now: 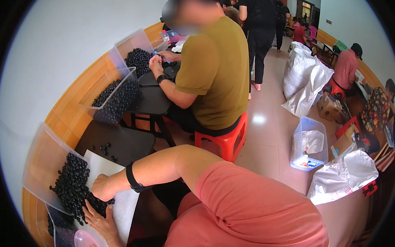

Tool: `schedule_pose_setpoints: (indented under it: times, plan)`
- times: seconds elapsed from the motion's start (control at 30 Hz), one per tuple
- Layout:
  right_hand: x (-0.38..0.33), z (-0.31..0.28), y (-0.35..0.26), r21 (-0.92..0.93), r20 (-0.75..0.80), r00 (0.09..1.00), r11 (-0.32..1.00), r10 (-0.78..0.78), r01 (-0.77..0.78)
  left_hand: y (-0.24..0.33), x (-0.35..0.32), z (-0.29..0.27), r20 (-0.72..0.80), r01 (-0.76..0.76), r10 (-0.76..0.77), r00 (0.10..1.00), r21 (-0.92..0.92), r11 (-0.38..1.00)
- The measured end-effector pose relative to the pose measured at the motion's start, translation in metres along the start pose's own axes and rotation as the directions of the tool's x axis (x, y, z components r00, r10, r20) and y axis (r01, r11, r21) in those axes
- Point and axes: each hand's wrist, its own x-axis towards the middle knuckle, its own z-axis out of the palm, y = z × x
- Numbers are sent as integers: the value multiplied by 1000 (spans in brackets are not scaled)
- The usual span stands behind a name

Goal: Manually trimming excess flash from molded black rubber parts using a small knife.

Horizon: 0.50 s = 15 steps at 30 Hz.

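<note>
A heap of small black round pieces (72,184), some ring-like, spills from a tilted clear plastic bin (44,164) onto a white sheet (127,204) at the lower left. My right hand (103,187), with a black band on its wrist, is curled at the heap's right edge. Its fingertips are hidden, so what it may hold does not show. Just nearer, my left hand (102,222) lies at the front edge of the heap with fingers apart, touching the pieces. A pink round dish (88,240) sits left of that wrist.
Several loose pieces (104,148) lie on the dark table (127,140). Ahead, a co-worker (212,71) on a red stool (227,140) handles something small beside clear bins (115,96) of black pieces. White sacks (301,75) and a clear tub (310,145) stand on the right.
</note>
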Motion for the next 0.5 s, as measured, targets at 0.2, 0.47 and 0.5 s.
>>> schedule_pose_setpoints:
  times: [0.2,0.47,0.5]
  plan:
    - [-4,0,-9,11,34,999,1000,10,-11,1,-1,-1,-2,-48,48,999,26,998]
    - [-11,-3,-6,114,-5,994,987,110,-109,4,-2,-4,12,-74,74,997,92,993]
    - [-13,-5,-4,123,-14,991,984,129,-127,5,-2,-5,37,-64,61,997,86,994]
